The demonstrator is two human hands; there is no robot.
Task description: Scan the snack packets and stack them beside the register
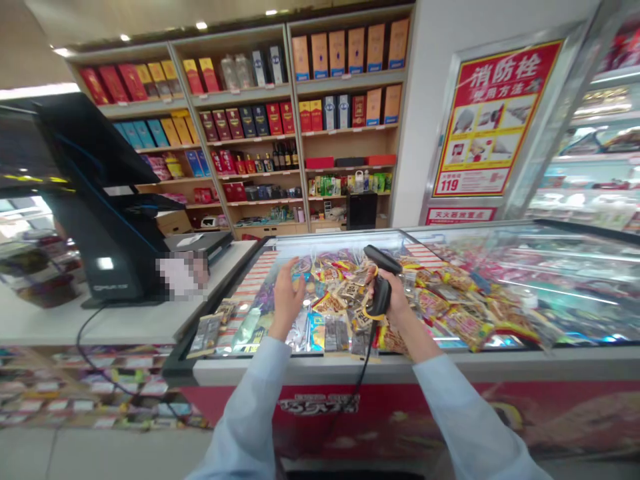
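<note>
Black plastic with yellow trim is filling the right hand [395, 297] — a barcode scanner [382, 291], its handle being gripped with the fingers wrapping around it. The scanner's wider head is sticking up above the fist, and a dark cable [369, 357] is running down from the handle past the front edge of the freezer [310, 369]. To its left, the left hand [287, 300] is hovering open, its fingers pointing up and its thumb standing apart. Light blue sleeves [253, 393] are covering both forearms.

Snack packets [330, 304] are lying in a loose pile on the glass top, spreading beneath and around both hands; whether the scanner is touching any of them, I cannot tell. More yellow and red packets are lying to the right of the right hand.

At the left, a black till [113, 247] is standing on a pale counter [145, 328] beside the freezer. Behind, wooden shelves [350, 142] are holding rows of boxes [337, 55] and bottles — and a red and yellow poster [495, 120] is hanging on the wall at the right.
</note>
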